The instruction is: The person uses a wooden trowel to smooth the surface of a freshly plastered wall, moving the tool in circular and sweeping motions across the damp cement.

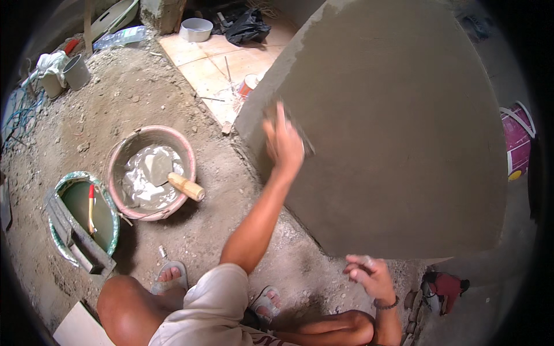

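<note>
My left hand [283,143] reaches out over a broad slab of wet grey cement render [398,132], near its left edge. It is closed on a flat trowel [309,145] whose thin dark blade shows beside the fingers and lies against the render; my hand hides its handle. Below the slab's near edge, my right hand [369,278] hangs with loosely bent fingers apart and nothing visible in it. A dark bracelet circles that wrist. To the left, a pinkish bucket [113,187] holds wet cement, with a wooden-handled trowel [186,186] resting in it.
Beside the bucket stands a green-rimmed tub [55,230] of murky water, with a red-and-yellow-handled tool [91,207] and a long grey float [78,233] across it. Tiles [199,66], a white bowl [195,30] and a black bag [248,27] lie beyond. A person [447,291] is at lower right.
</note>
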